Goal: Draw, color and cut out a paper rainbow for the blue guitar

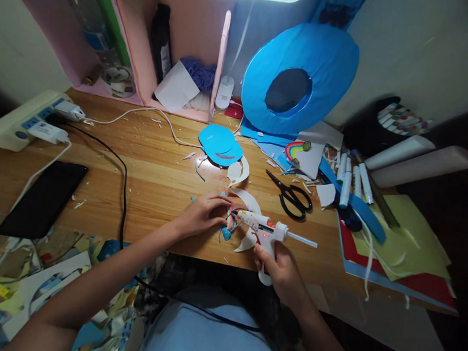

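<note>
My right hand [281, 272] is wrapped around the handle of a white hot glue gun [265, 234], its red light lit and a clear glue stick jutting from the back. The nozzle points left at a small rainbow craft piece [230, 215] with blue ends. My left hand [203, 214] has its fingers closed on the left side of that piece against the table; the exact grip is partly hidden. White curved paper cutouts [249, 200] lie just behind and under the gun. Farther back are overlapping blue paper discs [222, 145]. Black scissors [291, 195] rest open to the right.
A large blue ring [258, 86] leans at the back. Markers [345, 183] and coloured paper sheets [410, 236] occupy the right side. A black phone [44, 197] and a power strip [25, 121] are at left. A black cord [124, 189] crosses the table; scraps [50, 285] litter the lower left.
</note>
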Available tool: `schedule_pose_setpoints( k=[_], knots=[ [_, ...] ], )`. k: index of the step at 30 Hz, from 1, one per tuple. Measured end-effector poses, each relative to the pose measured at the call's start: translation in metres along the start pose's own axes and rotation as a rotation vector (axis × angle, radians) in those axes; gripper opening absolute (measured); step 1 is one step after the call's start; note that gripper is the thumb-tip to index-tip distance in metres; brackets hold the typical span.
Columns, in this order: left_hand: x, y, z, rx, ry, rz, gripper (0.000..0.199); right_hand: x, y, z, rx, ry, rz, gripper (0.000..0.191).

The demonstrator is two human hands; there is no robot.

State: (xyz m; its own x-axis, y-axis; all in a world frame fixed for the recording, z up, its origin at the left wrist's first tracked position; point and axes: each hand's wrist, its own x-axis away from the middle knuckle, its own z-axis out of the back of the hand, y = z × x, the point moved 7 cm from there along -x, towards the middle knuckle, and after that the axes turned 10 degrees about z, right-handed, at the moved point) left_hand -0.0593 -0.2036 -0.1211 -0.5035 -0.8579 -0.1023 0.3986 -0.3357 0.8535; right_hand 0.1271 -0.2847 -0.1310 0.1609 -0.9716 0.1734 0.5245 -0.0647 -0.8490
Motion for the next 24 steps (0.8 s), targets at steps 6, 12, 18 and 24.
schedule_pose_setpoints(
  k=[6, 12, 18, 24],
  knots=[
    [0.0004, 0.0000, 0.0008, 0.002, 0.003, 0.001, 0.036, -0.0008, -0.0005, 0.0003, 0.001, -0.010, -0.007, 0.031],
    [0.0002, -0.0001, 0.0012, 0.004, 0.006, 0.001, 0.035, 0.0006, -0.0061, 0.0021, 0.034, -0.012, 0.006, 0.036],
    [0.0003, 0.0007, 0.0012, 0.014, 0.002, 0.003, 0.035, -0.0005, -0.0067, 0.0018, 0.031, -0.026, 0.000, 0.037],
    [-0.0001, 0.0017, 0.0020, 0.024, 0.006, 0.004, 0.037, -0.0006, -0.0039, 0.0016, 0.021, -0.037, -0.016, 0.036]
  ],
)
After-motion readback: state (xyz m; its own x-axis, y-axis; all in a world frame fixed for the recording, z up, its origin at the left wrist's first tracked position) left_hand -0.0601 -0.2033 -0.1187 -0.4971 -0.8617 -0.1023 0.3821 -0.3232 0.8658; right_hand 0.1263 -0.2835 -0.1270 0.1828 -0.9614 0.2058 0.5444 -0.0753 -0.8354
